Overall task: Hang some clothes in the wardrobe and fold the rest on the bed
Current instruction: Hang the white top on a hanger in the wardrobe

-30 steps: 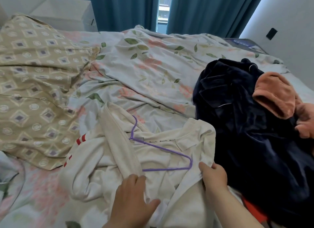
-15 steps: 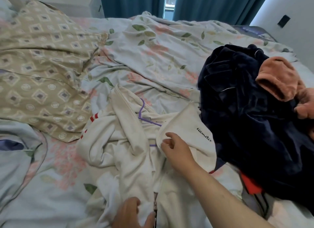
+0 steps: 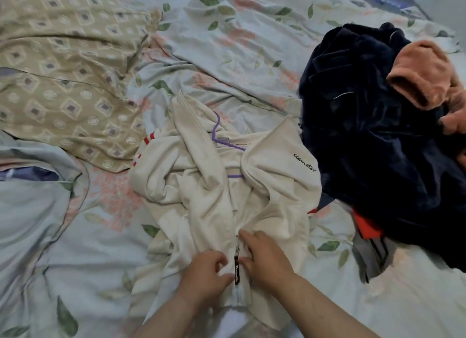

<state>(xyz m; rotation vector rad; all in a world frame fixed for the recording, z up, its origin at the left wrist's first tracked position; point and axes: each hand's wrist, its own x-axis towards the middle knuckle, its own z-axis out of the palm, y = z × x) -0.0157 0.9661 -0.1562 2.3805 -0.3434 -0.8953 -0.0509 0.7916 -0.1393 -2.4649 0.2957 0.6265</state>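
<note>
Here left hand point(image 3: 205, 274) and right hand point(image 3: 264, 258) both pinch the cream zip jacket point(image 3: 201, 186) fabric beside its zipper pull point(image 3: 237, 268), purple hanger point(image 3: 222, 141) inside, on the bed point(image 3: 75, 236).

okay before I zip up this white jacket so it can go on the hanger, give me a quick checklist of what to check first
1. Hanger inside the jacket: ok, its hook sticks out at the collar.
2. Zipper pull found: ok, it lies between both hands.
3. Left hand holding the left front edge: ok, fingers pinch the fabric.
4. Right hand holding the right edge: ok.
5. Front edges lined up at the slider: cannot tell, fingers cover them.
6. Jacket lying flat: not ok, the left sleeve is bunched.
</note>
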